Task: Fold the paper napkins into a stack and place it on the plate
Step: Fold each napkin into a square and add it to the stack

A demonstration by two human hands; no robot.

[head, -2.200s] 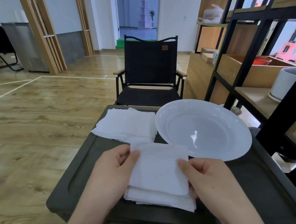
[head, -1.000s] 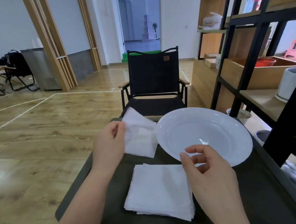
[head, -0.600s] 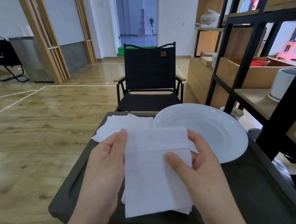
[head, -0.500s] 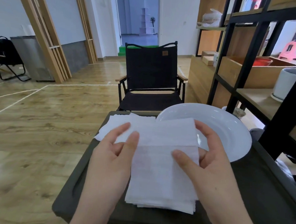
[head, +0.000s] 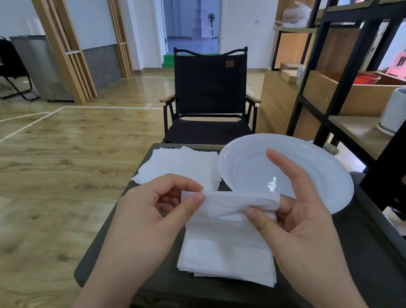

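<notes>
Both hands hold one white paper napkin [head: 227, 205] just above the folded stack [head: 227, 256] on the dark table. My left hand [head: 154, 212] pinches its left end between thumb and forefinger. My right hand [head: 295, 217] pinches its right end with thumb and a lower finger, the forefinger raised. The napkin's far edge is bent over toward me. A pile of unfolded napkins [head: 180, 166] lies at the table's far left. The white plate [head: 314, 164] sits at the far right with nothing on it.
The dark table [head: 368, 256] has a raised rim and ends close to my body. A black folding chair [head: 209, 100] stands just beyond it. A black-framed wooden shelf unit [head: 338, 73] with a white pot [head: 399, 110] rises at the right. Wooden floor lies to the left.
The napkin, held spread over the stack half a second ago, now has its far edge folded toward me. Both hands have shifted from flat holds to pinches at its ends.
</notes>
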